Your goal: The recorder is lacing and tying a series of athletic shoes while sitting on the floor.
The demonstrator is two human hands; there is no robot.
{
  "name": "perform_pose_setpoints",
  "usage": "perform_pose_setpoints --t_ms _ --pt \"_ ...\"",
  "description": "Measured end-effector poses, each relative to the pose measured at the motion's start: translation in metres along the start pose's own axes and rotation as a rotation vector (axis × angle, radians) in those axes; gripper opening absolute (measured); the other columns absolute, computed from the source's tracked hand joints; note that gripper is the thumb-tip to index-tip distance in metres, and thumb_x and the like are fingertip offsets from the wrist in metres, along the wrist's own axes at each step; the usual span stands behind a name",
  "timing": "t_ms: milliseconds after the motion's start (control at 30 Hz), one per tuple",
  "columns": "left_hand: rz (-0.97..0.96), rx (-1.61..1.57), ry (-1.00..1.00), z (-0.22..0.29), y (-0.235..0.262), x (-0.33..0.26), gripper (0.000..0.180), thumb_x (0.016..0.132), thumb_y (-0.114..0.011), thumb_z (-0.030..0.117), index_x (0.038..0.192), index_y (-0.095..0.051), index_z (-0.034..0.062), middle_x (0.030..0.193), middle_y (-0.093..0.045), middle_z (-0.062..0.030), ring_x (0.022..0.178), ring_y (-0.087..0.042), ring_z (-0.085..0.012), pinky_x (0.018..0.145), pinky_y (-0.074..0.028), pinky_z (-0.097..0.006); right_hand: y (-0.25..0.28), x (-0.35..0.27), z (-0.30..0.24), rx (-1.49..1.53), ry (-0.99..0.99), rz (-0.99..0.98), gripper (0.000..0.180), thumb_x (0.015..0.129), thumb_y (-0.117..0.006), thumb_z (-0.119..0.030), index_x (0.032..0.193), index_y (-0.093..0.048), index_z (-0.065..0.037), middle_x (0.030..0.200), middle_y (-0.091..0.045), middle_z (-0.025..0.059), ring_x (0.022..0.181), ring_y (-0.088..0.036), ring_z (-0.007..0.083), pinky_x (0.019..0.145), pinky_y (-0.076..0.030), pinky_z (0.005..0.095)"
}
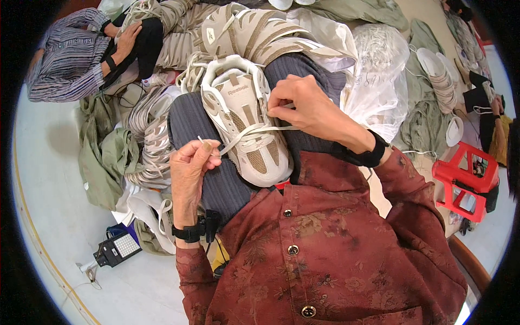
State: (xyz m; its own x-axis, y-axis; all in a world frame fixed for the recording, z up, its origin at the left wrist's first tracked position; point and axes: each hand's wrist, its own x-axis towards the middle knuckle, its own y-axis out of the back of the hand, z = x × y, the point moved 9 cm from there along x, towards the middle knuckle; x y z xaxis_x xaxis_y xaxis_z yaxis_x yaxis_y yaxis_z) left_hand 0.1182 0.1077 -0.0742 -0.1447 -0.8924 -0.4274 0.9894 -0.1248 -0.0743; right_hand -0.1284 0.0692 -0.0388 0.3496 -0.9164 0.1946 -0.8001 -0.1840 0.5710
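A beige and white sneaker (244,122) lies on my lap, toe toward me, on dark grey trousers. My left hand (189,168) pinches the end of a flat cream shoelace (246,135) pulled out to the shoe's left side. My right hand (303,105) grips the lace at the eyelets on the shoe's right side. Both wrists wear black bands.
Several more beige sneakers (254,32) lie piled beyond my knees. Another person in a striped top (70,54) sits at the upper left. A clear plastic bag (379,81), stacked white insoles (441,76), a red plastic stool (466,179) and a small black device (116,249) surround me.
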Motion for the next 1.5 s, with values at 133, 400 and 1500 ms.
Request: perform_pose_setpoints --t_ms 133,400,1500 --pt "-0.014 0.025 0.023 0.002 -0.004 -0.004 0.026 0.096 -0.066 0.017 0.109 -0.069 -0.0053 0.088 -0.071 -0.0074 0.076 -0.067 -0.0096 0.071 -0.052 -0.019 0.004 -0.006 0.003 0.055 -0.031 0.024 0.005 0.081 -0.070 -0.004 0.078 -0.066 -0.003 0.076 -0.063 0.0038 0.075 -0.056 0.0242 0.071 -0.041 0.0383" --pt "-0.077 0.042 0.035 0.004 -0.010 -0.004 0.029 0.098 -0.062 0.017 0.115 -0.068 -0.0059 0.092 -0.071 -0.0076 0.081 -0.068 -0.0103 0.076 -0.053 -0.020 -0.004 -0.003 -0.010 -0.059 0.068 0.043 0.009 0.081 -0.070 -0.005 0.080 -0.062 -0.007 0.076 -0.059 0.0019 0.079 -0.054 0.0218 0.076 -0.035 0.0356" --pt "0.058 0.789 -0.312 0.053 -0.054 0.001 0.025 0.090 -0.066 0.017 0.076 -0.068 -0.0033 0.061 -0.056 -0.0027 0.053 -0.045 -0.0068 0.050 -0.034 -0.026 -0.043 0.038 -0.036 0.365 0.086 -0.183 0.013 0.072 -0.064 -0.002 0.081 -0.070 0.005 0.074 -0.060 0.0178 0.069 -0.062 0.0301 0.065 -0.048 0.0392"
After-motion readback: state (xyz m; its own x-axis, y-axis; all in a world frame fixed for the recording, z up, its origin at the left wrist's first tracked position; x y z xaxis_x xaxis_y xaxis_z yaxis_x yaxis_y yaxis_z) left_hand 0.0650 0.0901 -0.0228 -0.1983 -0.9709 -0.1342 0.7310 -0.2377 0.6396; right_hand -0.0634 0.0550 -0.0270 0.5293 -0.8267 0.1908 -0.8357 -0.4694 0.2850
